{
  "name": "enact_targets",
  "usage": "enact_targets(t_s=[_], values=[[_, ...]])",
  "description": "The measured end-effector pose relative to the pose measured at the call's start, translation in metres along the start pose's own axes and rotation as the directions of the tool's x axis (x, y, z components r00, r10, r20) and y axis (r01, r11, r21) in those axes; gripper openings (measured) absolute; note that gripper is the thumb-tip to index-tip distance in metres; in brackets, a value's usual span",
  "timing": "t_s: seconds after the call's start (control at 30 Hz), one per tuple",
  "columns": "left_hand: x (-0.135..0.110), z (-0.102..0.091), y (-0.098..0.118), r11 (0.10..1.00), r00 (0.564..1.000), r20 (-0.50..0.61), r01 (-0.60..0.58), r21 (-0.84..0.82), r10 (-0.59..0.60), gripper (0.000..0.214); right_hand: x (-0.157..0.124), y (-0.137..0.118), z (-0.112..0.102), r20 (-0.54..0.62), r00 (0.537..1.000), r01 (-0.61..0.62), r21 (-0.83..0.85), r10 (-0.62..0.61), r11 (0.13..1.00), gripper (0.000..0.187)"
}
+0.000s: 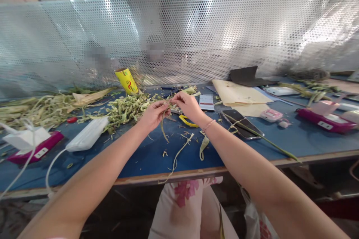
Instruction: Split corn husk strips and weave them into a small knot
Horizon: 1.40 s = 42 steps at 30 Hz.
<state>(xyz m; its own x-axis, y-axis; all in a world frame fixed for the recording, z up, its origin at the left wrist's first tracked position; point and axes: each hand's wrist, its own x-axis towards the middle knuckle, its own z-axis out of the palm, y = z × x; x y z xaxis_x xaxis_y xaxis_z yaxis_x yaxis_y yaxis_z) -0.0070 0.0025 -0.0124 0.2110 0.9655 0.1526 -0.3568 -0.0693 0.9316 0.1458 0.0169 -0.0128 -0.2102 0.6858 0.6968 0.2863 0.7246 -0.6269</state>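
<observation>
Bare forearms, left (112,153) and right (238,160); left hand (154,115) and right hand (186,103) ungloved. Right wrist: thin pinkish bracelet (209,124), beaded or braided, too small to tell. Trousers (175,218): pale off-white, loose-cut, large pink floral print (185,192) at one knee, smaller pink patch (216,180) on the other leg. Sliver of pale pink fabric at bottom left by the upper arm, maybe sleeve edge.

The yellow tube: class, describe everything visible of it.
The yellow tube is cylindrical, with dark print and a red mark; its brownish top rim looks like cardboard. It tilts in the picture, top leftward, at the back of the blue table, before the perforated screen and beside cut plant pieces; whether those touch it is unclear. Neither left hand nor right hand does.
</observation>
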Motion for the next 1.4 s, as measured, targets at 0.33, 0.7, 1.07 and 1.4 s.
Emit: enact_targets(t_s=[0.33, 0.7, 1.07, 1.4], values=[[-0.004, 0.007, 0.007, 1.0, 1.0, -0.001, 0.004, 0.005, -0.004, 0.014, -0.005, -0.007, 0.0, -0.037, 0.989, 0.142, -0.107, -0.147, 0.984, 0.012], [-0.005, 0.007, 0.007, 1.0, 1.0, -0.005, -0.008, 0.023, 0.008, 0.017, -0.006, -0.011, 0.001, -0.071, 0.996, 0.047, -0.042, -0.05, 0.998, 0.009], [-0.004, 0.005, 0.004, 0.995, 0.996, 0.022, -0.089, 0.049, 0.088, 0.019, -0.005, -0.008, 0.005, -0.101, 0.995, 0.006, 0.019, -0.004, 1.0, 0.005], [-0.007, 0.01, 0.004, 0.989, 0.991, -0.002, -0.131, 0.062, 0.131, 0.02, -0.007, -0.01, 0.008, -0.135, 0.991, 0.008, -0.057, -0.016, 0.998, 0.006]])
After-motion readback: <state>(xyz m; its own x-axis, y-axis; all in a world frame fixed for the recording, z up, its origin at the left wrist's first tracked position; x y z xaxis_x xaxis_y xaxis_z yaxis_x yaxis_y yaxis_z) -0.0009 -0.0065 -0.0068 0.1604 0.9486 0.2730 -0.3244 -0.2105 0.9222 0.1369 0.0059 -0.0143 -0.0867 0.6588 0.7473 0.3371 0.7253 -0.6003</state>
